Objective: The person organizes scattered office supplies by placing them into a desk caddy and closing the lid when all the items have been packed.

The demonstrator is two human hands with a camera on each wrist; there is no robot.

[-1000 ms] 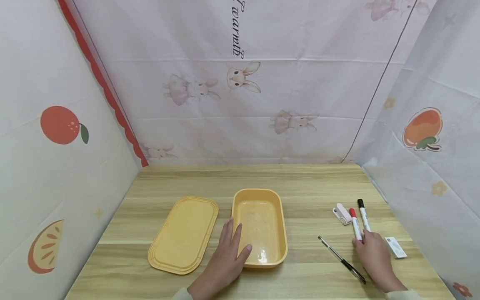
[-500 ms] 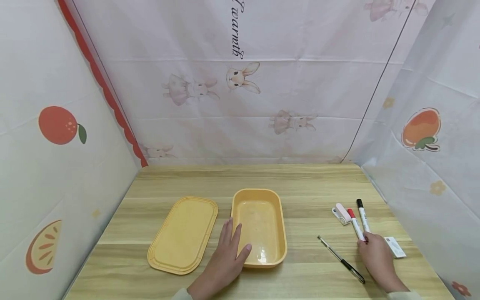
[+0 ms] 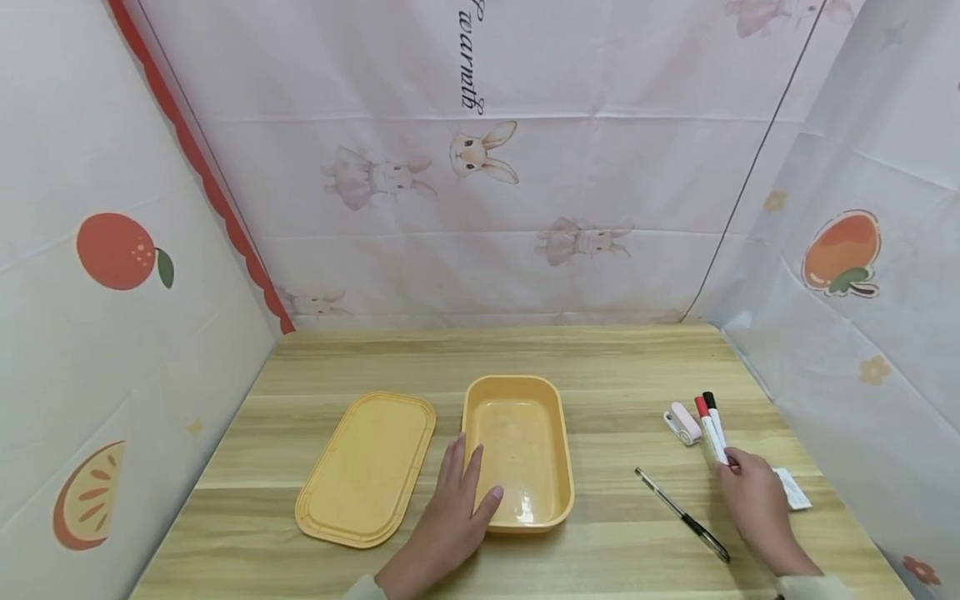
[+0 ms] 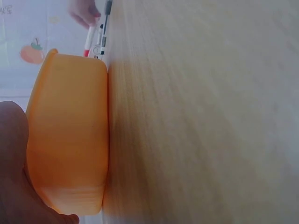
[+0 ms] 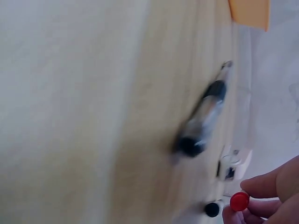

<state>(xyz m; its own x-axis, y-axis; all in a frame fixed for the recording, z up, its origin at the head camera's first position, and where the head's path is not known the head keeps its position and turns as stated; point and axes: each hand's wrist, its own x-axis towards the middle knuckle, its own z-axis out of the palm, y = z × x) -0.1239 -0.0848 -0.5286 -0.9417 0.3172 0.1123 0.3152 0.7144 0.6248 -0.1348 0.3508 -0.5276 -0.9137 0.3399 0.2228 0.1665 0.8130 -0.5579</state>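
Observation:
My left hand (image 3: 450, 508) rests on the near left rim of a yellow plastic box (image 3: 557, 417), fingers extended and thumb over the edge. In the left wrist view the box's side (image 4: 70, 130) fills much of the left, with the hand (image 4: 11, 172) against it. My right hand (image 3: 753, 496) pinches a red-capped marker (image 3: 712, 437) between thumb and fingers. A black-capped marker (image 3: 709, 403) lies right beside it, partly covered; I cannot tell whether the fingers hold it too. In the right wrist view the red marker end (image 5: 239, 201) shows between the fingers, the black one (image 5: 211, 209) beside it.
A yellow lid (image 3: 367, 471) lies left of the box. Between box and right hand lies a black pen (image 3: 678, 510). A pink-and-white clip-like item (image 3: 683, 422) sits by the markers. A small white block (image 3: 793, 490) is partly behind the right hand. Printed cloth surrounds the wooden table (image 3: 600, 358).
The right hand has closed around the red marker and lifted it slightly away from the front edge. The black marker's cap has shifted left beside it. Left hand and box stay put.

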